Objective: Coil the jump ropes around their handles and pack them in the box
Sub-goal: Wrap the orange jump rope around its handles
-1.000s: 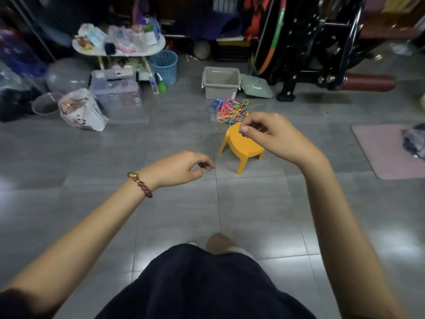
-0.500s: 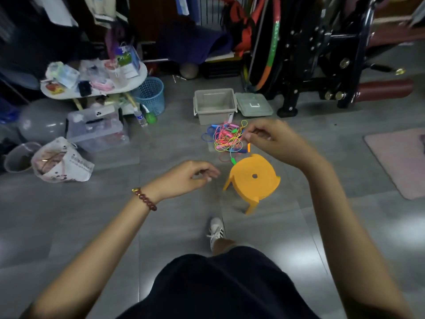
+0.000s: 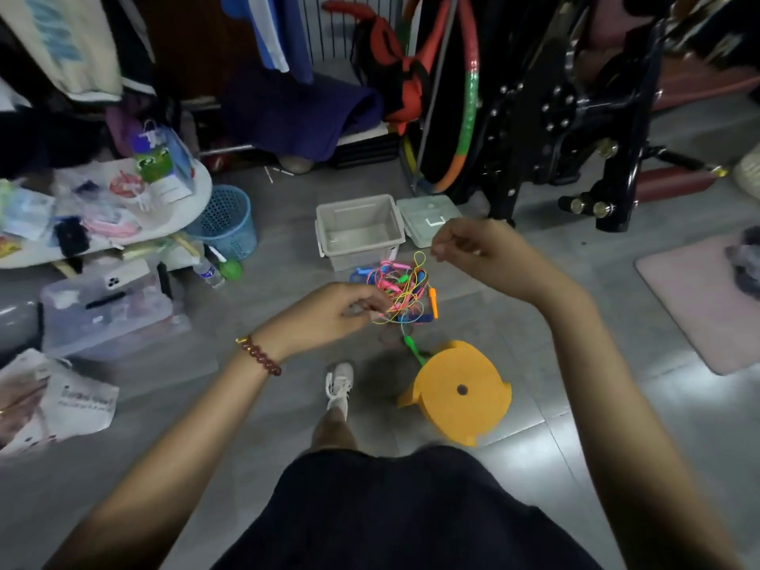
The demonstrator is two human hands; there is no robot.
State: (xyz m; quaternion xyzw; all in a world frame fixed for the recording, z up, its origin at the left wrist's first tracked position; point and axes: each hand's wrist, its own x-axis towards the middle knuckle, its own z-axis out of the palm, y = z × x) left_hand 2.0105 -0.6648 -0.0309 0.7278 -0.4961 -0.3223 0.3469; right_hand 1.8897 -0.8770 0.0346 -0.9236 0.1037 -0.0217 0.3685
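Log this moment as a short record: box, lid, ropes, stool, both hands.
box: grey, open, looks empty
lid: off, on the floor right of the box
ropes: tangled colourful pile on the floor, near side of the box, uncoiled
stool: yellow, upright, nearer the person than the ropes
left hand: raised, fingers curled, nothing visible in its grip
right hand: raised, fingers curled, nothing visible in its grip

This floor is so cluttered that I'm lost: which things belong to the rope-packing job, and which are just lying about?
Job: tangled jump ropes, open grey box, its lid beside it.
Lying about: yellow stool, blue basket, pink mat, clear storage bin.
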